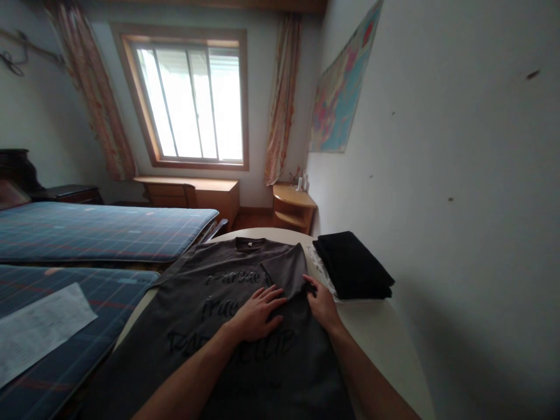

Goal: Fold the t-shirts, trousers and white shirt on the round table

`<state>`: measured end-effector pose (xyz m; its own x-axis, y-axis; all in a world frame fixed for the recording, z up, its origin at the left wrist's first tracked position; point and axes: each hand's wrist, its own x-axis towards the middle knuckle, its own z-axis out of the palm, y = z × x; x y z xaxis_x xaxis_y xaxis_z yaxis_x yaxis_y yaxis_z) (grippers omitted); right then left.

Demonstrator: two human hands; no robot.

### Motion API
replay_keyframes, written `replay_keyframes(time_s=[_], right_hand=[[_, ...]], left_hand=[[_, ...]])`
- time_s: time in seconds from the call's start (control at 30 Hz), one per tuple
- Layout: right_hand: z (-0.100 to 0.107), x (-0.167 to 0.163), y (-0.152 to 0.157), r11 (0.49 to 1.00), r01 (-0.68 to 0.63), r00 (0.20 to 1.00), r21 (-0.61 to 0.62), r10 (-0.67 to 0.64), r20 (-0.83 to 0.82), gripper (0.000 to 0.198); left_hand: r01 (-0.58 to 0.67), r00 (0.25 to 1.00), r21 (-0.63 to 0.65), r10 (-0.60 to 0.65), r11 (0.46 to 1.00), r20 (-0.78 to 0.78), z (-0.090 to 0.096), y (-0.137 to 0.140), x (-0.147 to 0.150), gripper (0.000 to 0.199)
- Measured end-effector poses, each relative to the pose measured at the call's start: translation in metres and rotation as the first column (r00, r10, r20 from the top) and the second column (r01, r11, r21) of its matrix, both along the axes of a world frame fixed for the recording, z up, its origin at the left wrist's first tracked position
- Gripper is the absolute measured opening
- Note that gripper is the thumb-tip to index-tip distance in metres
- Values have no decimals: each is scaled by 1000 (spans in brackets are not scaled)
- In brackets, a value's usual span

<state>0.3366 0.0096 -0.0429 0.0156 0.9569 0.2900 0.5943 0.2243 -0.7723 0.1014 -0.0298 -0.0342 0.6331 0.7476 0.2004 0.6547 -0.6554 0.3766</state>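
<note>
A dark grey T-shirt (192, 318) with black lettering lies spread front up on a pale round table (371, 326), its collar toward the window. The sleeve on the right is folded inward over the chest. My left hand (259, 313) lies on the shirt beside that sleeve, fingers stretched out and pressing the cloth. At the shirt's right edge, my right hand (321, 302) pinches the fabric between thumb and fingers. Just beyond it sits a stack of folded black cloth (353, 265) on what looks like clear plastic.
A white wall (472, 233) runs close along the table's right side. To the left are beds with plaid mattresses (100, 230), a paper sheet (46, 326) lying on the nearer one. A wooden desk (214, 192) and a corner shelf (295, 198) stand under and beside the window.
</note>
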Motion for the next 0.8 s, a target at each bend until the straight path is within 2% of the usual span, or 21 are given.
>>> replay_keyframes(time_s=[0.17,0.3,0.43,0.57,0.63,0.7,0.8], right_hand=[[23,-21,0,997,-79,996,-22,78,-53,54],[33,-45,-2,987,-158,983,-23,155,-95,51],[27,-73,-9,965,-260,957,-38,253,-140,48],[15,-86,-23,914,-379,917,-141,352,-186,53],[16,-84,-33,917,-370,928,-146,357,-107,49],[22,-77,-46,941,-312,945,-135,322,59,42],[37,-65,-69,952,-207,900,-228,276,336,35]], left_hand=[[-54,990,-61,61,997,124,-7,5,-2,50],[-202,910,-92,222,975,351,-15,13,-7,52],[-297,805,-140,327,945,495,-18,20,-11,53],[-344,793,-109,351,932,498,-22,25,-12,49],[-373,806,-77,364,925,467,-25,27,-11,47],[-413,814,-43,390,910,430,-27,28,-10,45],[-452,826,3,417,892,378,-28,28,-8,40]])
